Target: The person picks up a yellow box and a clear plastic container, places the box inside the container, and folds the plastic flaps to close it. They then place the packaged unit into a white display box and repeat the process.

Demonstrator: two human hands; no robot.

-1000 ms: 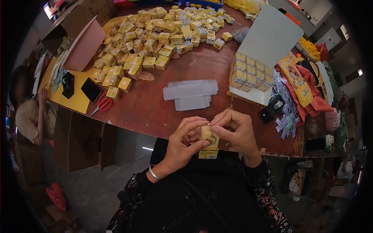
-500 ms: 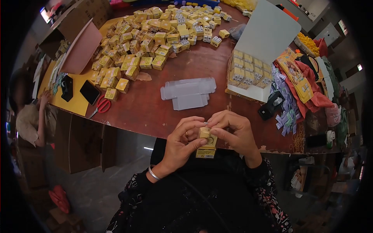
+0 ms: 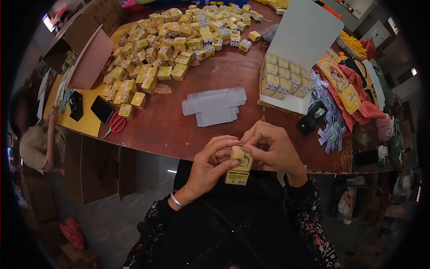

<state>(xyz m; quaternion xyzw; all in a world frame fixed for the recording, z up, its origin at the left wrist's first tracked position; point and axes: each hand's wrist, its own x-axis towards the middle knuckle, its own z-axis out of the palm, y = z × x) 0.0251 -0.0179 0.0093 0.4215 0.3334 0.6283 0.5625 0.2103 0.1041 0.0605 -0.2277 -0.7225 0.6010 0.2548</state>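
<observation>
My left hand (image 3: 209, 165) is closed round a small yellow box (image 3: 238, 174) with printed sides, held upright just off the table's front edge. My right hand (image 3: 272, 148) pinches at the box's top, thumb and fingertips pressed together; what lies between them is too small to make out. A smaller pale yellow block (image 3: 237, 153) shows at the top of the box, by my left fingers. Beyond my hands, an unfolded clear plastic box (image 3: 215, 106) lies flat on the red-brown table (image 3: 165, 136).
A heap of small yellow boxes (image 3: 165, 49) covers the back left. At right stands a white open carton (image 3: 304, 31) holding rows of small boxes (image 3: 284, 78). Red scissors (image 3: 118, 124), a black phone (image 3: 102, 109) and purple sachets (image 3: 329, 116) lie around. Another person (image 3: 38, 143) sits at far left.
My right hand has shifted slightly upward at the box's top, and the wrist has turned a little. The box tilts more, showing more of its front. The whole view has shifted slightly.
</observation>
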